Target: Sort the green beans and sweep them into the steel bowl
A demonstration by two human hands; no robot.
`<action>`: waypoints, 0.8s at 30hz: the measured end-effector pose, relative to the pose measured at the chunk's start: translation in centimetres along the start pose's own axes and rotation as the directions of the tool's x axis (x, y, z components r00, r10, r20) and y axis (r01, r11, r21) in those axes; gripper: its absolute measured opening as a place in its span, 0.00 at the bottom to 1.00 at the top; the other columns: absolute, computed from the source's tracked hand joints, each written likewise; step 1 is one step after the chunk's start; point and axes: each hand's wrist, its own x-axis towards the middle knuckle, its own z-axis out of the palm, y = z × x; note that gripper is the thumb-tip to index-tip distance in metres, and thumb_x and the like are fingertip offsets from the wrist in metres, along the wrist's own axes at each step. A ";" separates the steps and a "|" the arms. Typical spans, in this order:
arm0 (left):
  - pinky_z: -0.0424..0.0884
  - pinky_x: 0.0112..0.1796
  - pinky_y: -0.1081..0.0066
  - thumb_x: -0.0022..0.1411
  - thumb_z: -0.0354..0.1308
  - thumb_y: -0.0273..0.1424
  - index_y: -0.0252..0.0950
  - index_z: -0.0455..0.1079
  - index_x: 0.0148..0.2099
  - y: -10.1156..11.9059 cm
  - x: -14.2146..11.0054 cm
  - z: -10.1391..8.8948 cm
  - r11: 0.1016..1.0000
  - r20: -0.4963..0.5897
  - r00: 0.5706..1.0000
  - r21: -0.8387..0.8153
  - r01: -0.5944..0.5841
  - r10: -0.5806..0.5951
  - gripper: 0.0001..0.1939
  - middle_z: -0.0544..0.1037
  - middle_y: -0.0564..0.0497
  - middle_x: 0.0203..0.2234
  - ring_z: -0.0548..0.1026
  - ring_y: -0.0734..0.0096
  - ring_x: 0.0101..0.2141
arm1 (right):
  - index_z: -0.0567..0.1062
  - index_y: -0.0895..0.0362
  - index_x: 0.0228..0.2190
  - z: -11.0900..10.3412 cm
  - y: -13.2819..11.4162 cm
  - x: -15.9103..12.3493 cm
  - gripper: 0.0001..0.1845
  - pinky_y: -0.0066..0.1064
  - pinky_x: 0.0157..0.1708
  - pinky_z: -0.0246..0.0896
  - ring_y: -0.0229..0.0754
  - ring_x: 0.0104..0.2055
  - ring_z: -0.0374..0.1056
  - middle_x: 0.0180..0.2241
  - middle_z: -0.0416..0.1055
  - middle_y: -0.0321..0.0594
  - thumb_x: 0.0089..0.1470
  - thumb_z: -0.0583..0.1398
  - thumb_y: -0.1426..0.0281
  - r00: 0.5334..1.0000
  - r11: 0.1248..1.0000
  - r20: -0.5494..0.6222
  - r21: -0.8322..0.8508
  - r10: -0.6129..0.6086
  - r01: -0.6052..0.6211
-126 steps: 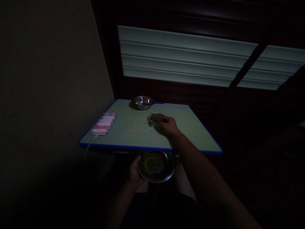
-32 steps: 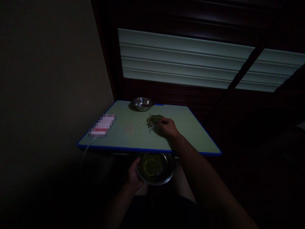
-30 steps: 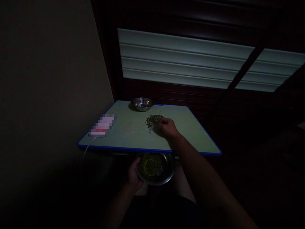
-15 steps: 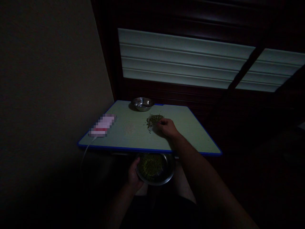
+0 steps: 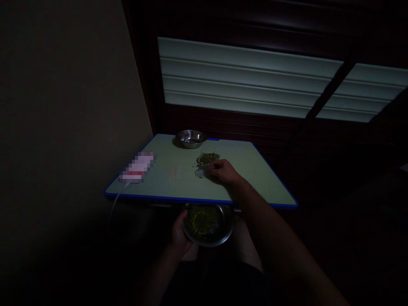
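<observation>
My left hand [image 5: 181,236] grips the left rim of a metal bowl [image 5: 227,238] below the table's front edge, thumb over the rim. Small green beans [image 5: 202,219] cover much of the bowl's inside. Over the table, my right hand [image 5: 225,171] is closed on the handle of what looks like a small clear spoon [image 5: 199,173]. The spoon's head lies low at the near side of a loose pile of green beans [image 5: 208,158]. Dim light hides the finer detail of both hands' fingers.
The pale table [image 5: 255,187] has a blue edge. A second metal bowl [image 5: 191,139] stands at its back. At the left lies a blurred-out phone [image 5: 138,168] with a white cable [image 5: 115,199] hanging down. Faint pale grains [image 5: 174,172] are spread left of the pile.
The right hand has shifted slightly, and the spoon's head now shows plainly at the pile's near edge, drawn a little toward me. My left hand and its bowl have hardly moved.
</observation>
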 end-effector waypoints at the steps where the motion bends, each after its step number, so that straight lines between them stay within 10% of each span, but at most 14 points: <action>1: 0.70 0.49 0.56 0.59 0.53 0.31 0.31 0.77 0.37 0.0 0.0 0.0 1.000 -0.003 1.000 -0.001 0.001 -0.001 0.13 0.83 0.45 0.31 0.80 0.58 0.36 | 0.73 0.60 0.21 -0.1 -0.2 -0.1 0.08 0.27 0.24 0.52 0.33 0.22 0.58 0.19 0.66 0.35 0.37 0.61 0.66 0.999 1.000 0.033 0.001 0.009 -0.009; 24: 0.68 0.52 0.56 0.61 0.52 0.34 0.32 0.78 0.39 -0.2 0.5 -0.8 0.996 0.090 0.996 -0.090 0.024 -0.016 0.15 0.83 0.43 0.33 0.79 0.57 0.41 | 0.73 0.61 0.25 -1.4 -3.2 -4.5 0.08 0.24 0.22 0.49 0.29 0.20 0.54 0.20 0.63 0.30 0.43 0.62 0.68 0.865 0.999 0.499 -0.009 0.046 -0.048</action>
